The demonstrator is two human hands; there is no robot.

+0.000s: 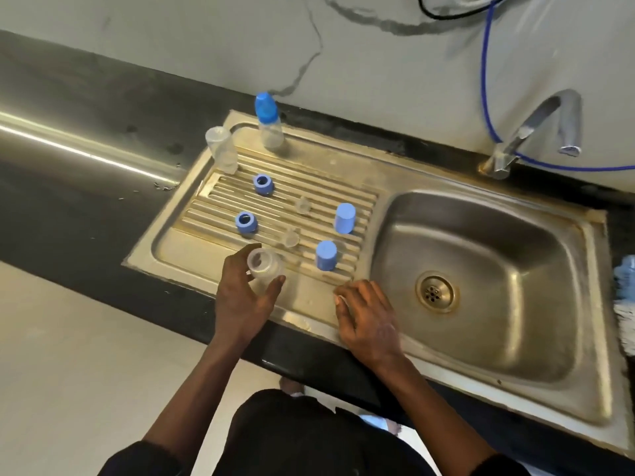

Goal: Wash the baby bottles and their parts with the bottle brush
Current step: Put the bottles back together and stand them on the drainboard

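My left hand (242, 300) grips an open clear baby bottle (264, 266) standing at the front of the ribbed drainboard (213, 249). My right hand (366, 319) rests flat on the sink's front rim, fingers relaxed and holding nothing. On the drainboard lie two blue collar rings (264, 184) (246, 223), two blue caps (345, 218) (326, 255) and two clear teats (303, 205) (290, 237). Another open clear bottle (221, 149) stands at the back left, with a capped bottle (269, 121) behind it. At the right frame edge shows something blue and white (626, 297), possibly the brush.
The steel sink basin (481, 235) with its drain (435, 292) lies right of the drainboard. A chrome tap (536, 132) stands behind it, with a blue hose (485, 80) along the wall. Dark countertop (86, 201) extends to the left.
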